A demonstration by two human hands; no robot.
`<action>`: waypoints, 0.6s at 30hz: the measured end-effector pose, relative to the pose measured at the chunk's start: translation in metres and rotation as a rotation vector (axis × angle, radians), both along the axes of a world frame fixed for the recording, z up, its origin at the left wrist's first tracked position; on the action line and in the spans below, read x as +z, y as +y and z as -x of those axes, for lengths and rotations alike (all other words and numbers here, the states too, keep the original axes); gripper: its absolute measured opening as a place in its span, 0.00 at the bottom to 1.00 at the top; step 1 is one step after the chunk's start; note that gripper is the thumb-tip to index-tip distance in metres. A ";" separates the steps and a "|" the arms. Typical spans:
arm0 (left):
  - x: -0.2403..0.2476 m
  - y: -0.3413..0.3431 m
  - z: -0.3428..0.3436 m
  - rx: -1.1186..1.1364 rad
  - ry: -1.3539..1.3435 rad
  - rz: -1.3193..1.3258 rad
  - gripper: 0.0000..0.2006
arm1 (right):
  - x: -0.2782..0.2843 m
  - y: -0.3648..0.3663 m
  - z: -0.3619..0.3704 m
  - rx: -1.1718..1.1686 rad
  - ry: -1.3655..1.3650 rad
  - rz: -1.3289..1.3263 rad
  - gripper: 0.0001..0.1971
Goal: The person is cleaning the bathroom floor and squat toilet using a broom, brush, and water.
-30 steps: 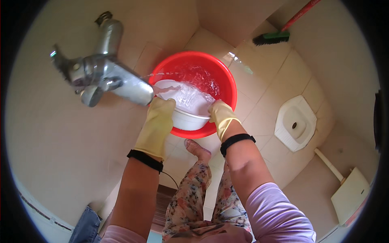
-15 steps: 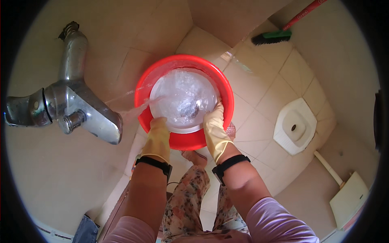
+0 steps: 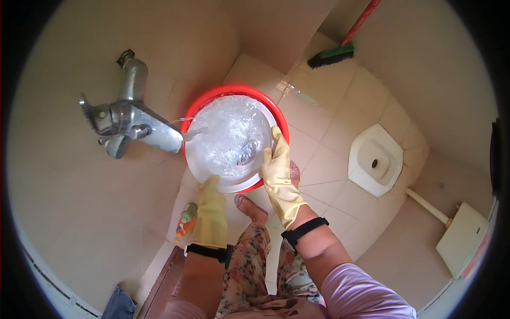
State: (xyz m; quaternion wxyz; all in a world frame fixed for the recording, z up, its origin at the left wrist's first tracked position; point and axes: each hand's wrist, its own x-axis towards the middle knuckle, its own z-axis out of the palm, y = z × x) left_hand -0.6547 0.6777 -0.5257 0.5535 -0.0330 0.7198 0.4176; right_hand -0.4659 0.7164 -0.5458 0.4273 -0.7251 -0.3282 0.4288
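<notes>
Yellow rubber gloves cover both my hands. Between them is a round, pale basin (image 3: pixel 197 168) filled with churning water. My left hand (image 3: pixel 210 210) grips its near-left rim, thumb on top and the other fingers hidden beneath. On the right side, my right hand (image 3: pixel 277 173) is closed around the rim. Behind and under the pale basin sits a larger red basin (image 3: pixel 285 130), mostly covered by it. Water runs into the pale basin from a chrome wall tap (image 3: pixel 151 125) on the left.
A squat toilet (image 3: pixel 376 159) is set into the tiled floor at right, with a cistern (image 3: pixel 463 239) beyond it. A green broom (image 3: pixel 332 55) leans at the far right wall. Beside my left forearm stand green and orange bottles (image 3: pixel 186 219) on the floor.
The pale basin has shifted toward me within the red one and now overlaps its near rim. My right hand has turned along the rim. The tap appears smaller as my view shifts.
</notes>
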 end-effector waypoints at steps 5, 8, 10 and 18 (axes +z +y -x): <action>0.077 0.024 -0.020 0.001 0.084 0.062 0.28 | 0.087 0.037 -0.021 0.068 0.130 0.130 0.27; 0.110 0.046 -0.018 -0.004 0.098 0.025 0.27 | 0.111 0.067 -0.027 0.053 0.088 0.222 0.25; 0.160 0.067 -0.041 -0.213 0.096 0.227 0.26 | 0.113 0.080 -0.043 0.099 -0.021 0.257 0.23; 0.167 0.084 -0.076 -0.132 -0.102 0.281 0.27 | 0.154 0.132 -0.097 0.186 -0.085 0.425 0.23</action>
